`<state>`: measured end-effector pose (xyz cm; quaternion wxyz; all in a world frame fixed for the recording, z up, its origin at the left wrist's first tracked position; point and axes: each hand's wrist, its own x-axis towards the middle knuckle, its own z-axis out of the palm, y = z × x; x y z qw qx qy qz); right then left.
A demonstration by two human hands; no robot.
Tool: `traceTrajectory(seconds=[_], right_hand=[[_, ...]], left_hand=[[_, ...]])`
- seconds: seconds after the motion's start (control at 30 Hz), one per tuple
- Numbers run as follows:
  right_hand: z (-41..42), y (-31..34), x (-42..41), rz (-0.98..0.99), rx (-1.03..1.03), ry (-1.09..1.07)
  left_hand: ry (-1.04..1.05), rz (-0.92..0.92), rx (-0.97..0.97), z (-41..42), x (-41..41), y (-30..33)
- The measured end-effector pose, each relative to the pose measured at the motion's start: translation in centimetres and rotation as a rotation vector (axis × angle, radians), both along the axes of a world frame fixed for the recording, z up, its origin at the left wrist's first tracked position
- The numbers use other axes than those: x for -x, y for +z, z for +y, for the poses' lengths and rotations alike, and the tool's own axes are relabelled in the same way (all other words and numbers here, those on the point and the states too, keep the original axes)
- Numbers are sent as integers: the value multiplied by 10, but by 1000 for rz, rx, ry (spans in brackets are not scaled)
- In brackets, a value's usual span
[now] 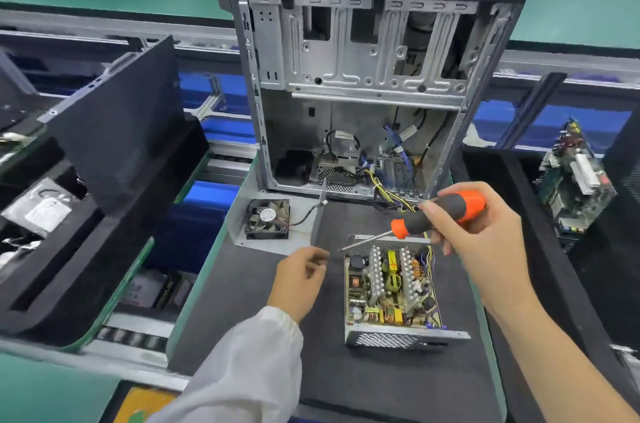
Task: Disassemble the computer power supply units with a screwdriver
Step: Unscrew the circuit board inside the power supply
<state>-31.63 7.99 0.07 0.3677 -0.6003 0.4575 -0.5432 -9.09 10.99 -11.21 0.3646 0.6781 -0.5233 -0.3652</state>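
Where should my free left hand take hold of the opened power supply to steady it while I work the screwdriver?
Probably the left side wall of the power supply. Its lid is off and the board is exposed, so avoid the top. Bring the left hand in from the left; the right hand with the screwdriver stays clear.

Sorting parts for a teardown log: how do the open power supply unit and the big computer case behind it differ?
The power supply unit lies low on the black mat, lid off, packed with heatsinks and coils; the computer case stands upright, far larger and mostly hollow, with loose cables at its bottom. The unit sits nearest the right hand holding the screwdriver; the case stands farther back. Both are grey sheet metal with perforated vent panels.
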Motion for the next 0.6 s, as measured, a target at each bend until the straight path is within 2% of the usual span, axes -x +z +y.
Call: traceTrajectory(seconds=[0.1, 0.2, 0.3, 0.43, 0.6], right_hand=[[-4, -6, -16, 148, 14, 4], [-13, -11, -28, 335, 90, 6], [-25, -16, -38, 513, 169, 47], [-34, -24, -46, 591, 210, 63], [-35, -26, -49, 572, 192, 87]], left_hand=[[-147, -202, -10, 4, 3, -4], [-311, -496, -84, -4, 1, -8], [-383, -703, -73, -11, -4, -12], [-469, -821, 19, -16, -5, -16], [-512, -895, 53, -23, -5, -22]])
